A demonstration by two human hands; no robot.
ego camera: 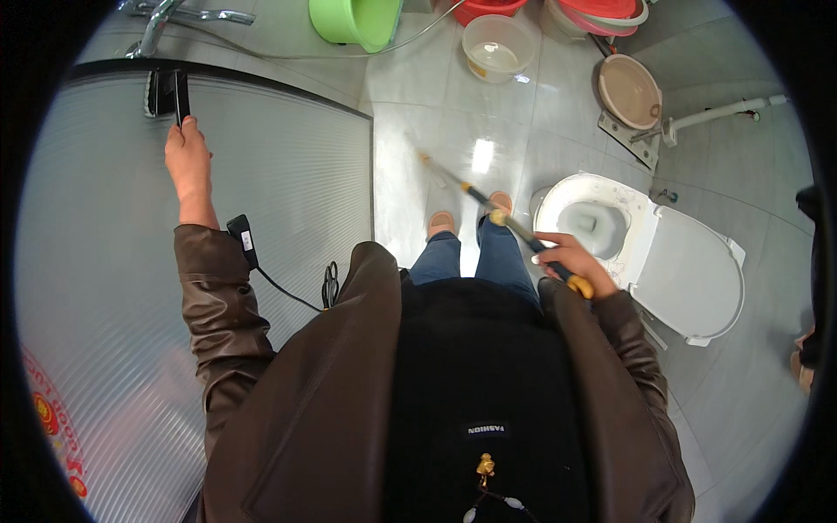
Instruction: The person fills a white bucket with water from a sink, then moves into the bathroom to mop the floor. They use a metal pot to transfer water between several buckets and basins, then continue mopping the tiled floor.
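Note:
My left hand [187, 163] is closed around the black handle [182, 98] near the top of a ribbed translucent door panel [281, 176]. In my right hand [575, 261] is a dark pole [480, 196] with yellow-orange fittings. It slants away over the floor in front of my feet, and its far end is blurred, so I cannot tell what tool it is. The toilet [592, 222] stands just beside my right hand, its lid [693, 271] raised and a patterned cover on its seat.
A green tub [356, 23], a clear basin [498, 49] and stacked basins [605, 16] stand at the far wall. A pinkish basin [629, 91] leans by a white pipe [726, 112]. A hose [294, 56] runs below the chrome tap [153, 29]. Part of a person [814, 287] shows at right.

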